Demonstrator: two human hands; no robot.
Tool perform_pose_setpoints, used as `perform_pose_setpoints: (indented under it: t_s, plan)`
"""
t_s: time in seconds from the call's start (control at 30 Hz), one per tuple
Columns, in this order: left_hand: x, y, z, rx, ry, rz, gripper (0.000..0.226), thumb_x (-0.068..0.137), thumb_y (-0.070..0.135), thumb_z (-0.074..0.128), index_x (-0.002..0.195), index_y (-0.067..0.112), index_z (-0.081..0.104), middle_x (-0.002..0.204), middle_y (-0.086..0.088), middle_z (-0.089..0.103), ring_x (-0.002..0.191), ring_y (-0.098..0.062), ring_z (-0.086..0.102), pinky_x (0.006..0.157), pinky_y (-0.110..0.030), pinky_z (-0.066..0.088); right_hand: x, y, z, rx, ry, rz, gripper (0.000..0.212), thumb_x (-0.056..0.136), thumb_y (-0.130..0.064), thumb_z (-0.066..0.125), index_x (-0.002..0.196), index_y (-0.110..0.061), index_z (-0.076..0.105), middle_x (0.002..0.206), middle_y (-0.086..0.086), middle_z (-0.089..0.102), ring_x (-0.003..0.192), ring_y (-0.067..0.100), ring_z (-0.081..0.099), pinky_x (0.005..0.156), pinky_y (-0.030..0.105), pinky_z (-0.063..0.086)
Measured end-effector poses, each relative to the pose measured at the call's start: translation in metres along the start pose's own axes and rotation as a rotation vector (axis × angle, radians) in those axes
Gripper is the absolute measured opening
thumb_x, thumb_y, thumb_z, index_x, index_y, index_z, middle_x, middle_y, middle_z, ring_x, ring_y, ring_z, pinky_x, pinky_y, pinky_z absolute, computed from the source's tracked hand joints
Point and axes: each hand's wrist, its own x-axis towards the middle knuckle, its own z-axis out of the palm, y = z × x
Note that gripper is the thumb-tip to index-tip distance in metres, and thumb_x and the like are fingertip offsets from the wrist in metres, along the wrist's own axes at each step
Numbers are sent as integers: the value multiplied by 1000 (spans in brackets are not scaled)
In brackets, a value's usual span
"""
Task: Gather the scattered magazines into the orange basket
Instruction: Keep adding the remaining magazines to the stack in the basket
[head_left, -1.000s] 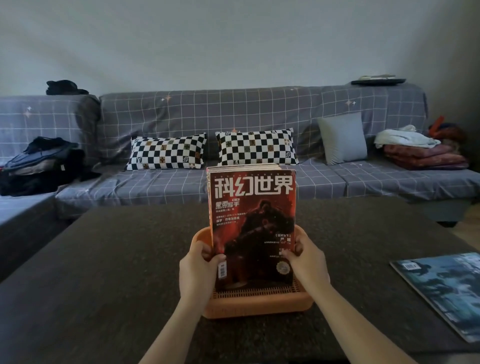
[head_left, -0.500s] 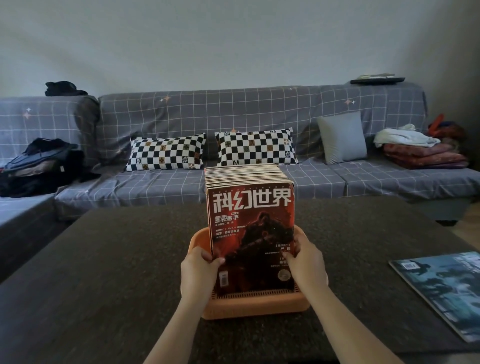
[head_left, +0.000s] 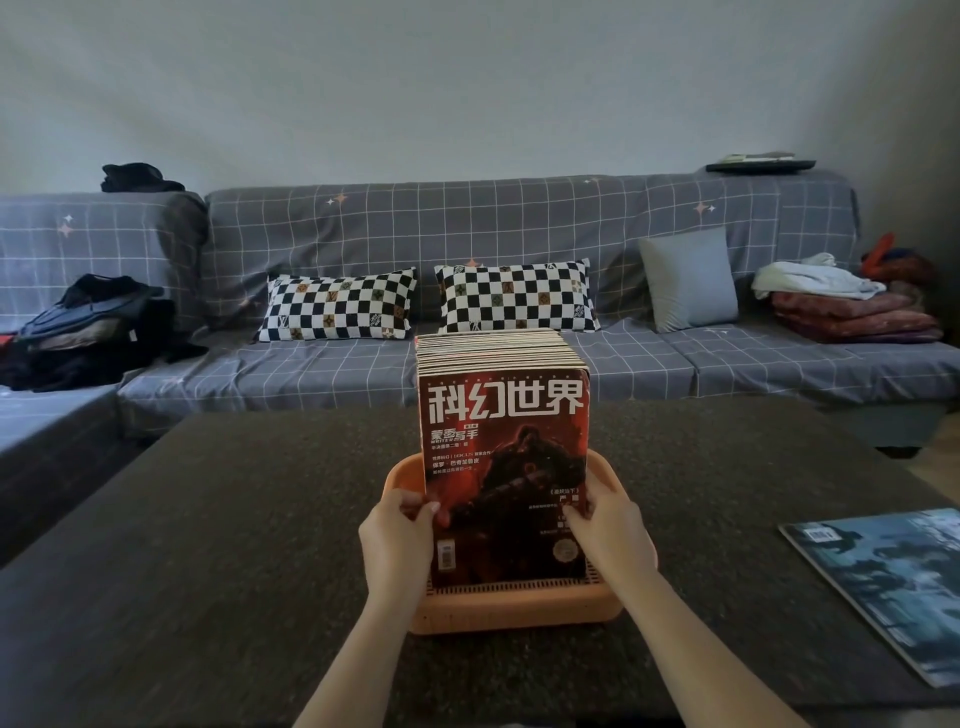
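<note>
An orange basket (head_left: 519, 608) sits on the dark table (head_left: 208, 545) right in front of me. A thick stack of magazines (head_left: 498, 353) stands upright in it, the nearest one with a red cover (head_left: 506, 441) facing me. My left hand (head_left: 397, 545) grips the stack's left edge and my right hand (head_left: 613, 535) grips its right edge, thumbs on the red cover. One blue-covered magazine (head_left: 893, 577) lies flat on the table at the far right.
A grey checked sofa (head_left: 519, 244) runs behind the table, with two black-and-white checkered pillows (head_left: 337, 304), a grey cushion (head_left: 688, 278), dark clothes (head_left: 88, 327) on the left and folded blankets (head_left: 852, 312) on the right.
The stack has sunk lower into the basket and tipped slightly back, so more of its top edges show. Both hands have stayed on its sides.
</note>
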Motion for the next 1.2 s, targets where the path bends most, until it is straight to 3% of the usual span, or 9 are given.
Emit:
perform_pose_setpoints:
  t_s: [0.2,0.33,0.47,0.57,0.63,0.8,0.93,1.03,1.2]
  plan:
    - [0,0,-3,4,-19,8,8,90,23,65,87,21,71,88,9,66,79,-5,61,65,-24,48,1,-1,0,22,-24,21,55,92,-31,55,142,-29,34,100,-5,69,86,8,64,73,19,45]
    - [-11,3,-9,31,8,63,15,87,29,68,96,26,57,98,10,59,82,-3,56,59,-16,38,-2,-3,-4,75,-3,16,47,92,-31,54,136,-27,41,98,-5,68,78,6,63,67,15,45]
    - [-26,9,-11,58,-37,159,14,87,32,67,90,34,53,97,13,59,80,-2,59,62,-18,44,-15,-7,-12,189,89,11,48,90,-27,58,135,-25,44,111,-3,66,100,14,64,83,27,49]
    - [-40,18,-5,122,-117,258,14,91,33,61,83,40,52,87,16,62,75,1,61,61,-18,49,-30,-4,-18,187,153,-9,48,89,-22,60,135,-20,47,116,-1,66,103,15,63,85,24,44]
    - [-49,28,5,111,-191,317,17,92,32,60,81,42,51,85,21,60,79,6,58,63,-14,45,-40,3,-27,176,182,2,44,89,-24,60,132,-16,50,118,2,66,106,17,62,92,31,48]
    - [-72,56,48,81,-345,403,14,93,32,57,86,43,55,83,27,58,76,18,55,57,-7,41,-61,37,-57,185,229,70,41,89,-24,60,128,-16,53,114,2,67,102,18,62,90,39,50]
    - [-91,72,97,69,-461,443,11,93,32,58,90,43,57,85,21,64,78,6,61,67,-12,47,-75,78,-87,128,308,124,40,89,-23,61,127,-15,54,109,1,68,99,16,62,87,38,51]
    - [-109,81,140,78,-586,433,10,93,37,56,93,46,57,83,20,65,69,5,61,55,-9,43,-83,113,-108,136,347,219,37,89,-25,60,125,-16,56,107,1,68,96,15,62,86,39,52]
    - [-138,88,213,102,-705,473,23,93,32,57,114,29,66,98,15,66,83,6,60,60,-3,39,-97,165,-136,30,433,408,32,89,-30,59,118,-16,61,104,2,69,94,16,62,85,37,50]
